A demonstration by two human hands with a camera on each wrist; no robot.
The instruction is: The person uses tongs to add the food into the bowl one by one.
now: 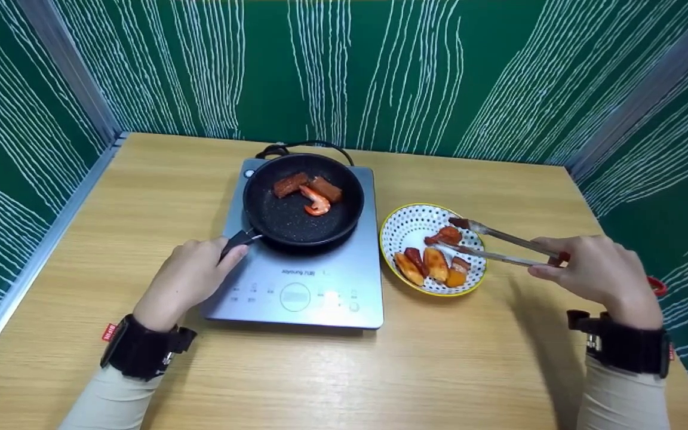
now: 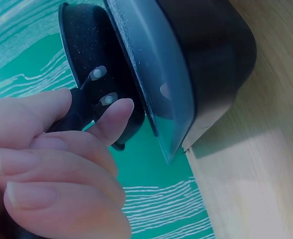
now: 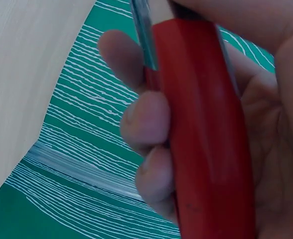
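Note:
My left hand [image 1: 192, 275] grips the black handle [image 1: 237, 242] of a frying pan [image 1: 296, 230], its fingers curled round it in the left wrist view [image 2: 62, 159]. Inside the pan lie two brown meat pieces [image 1: 290, 184] and a curled orange shrimp [image 1: 318, 203]. On the right, my right hand [image 1: 598, 275] holds metal tongs [image 1: 511, 239] with red grips [image 3: 201, 129]. The tongs' tips are spread over a dotted bowl [image 1: 401, 221], beside a small reddish-brown drumstick [image 1: 447, 235]. Whether the tips touch it, I cannot tell. Several other food pieces [image 1: 436, 264] lie in the bowl.
Under the pan is a silver induction cooktop [image 1: 296, 313], with a black cord [image 1: 320, 143] behind it. The bowl stands just right of the cooktop on a wooden table [image 1: 439, 358]. Green walls [image 1: 380, 71] with white lines enclose the back and sides.

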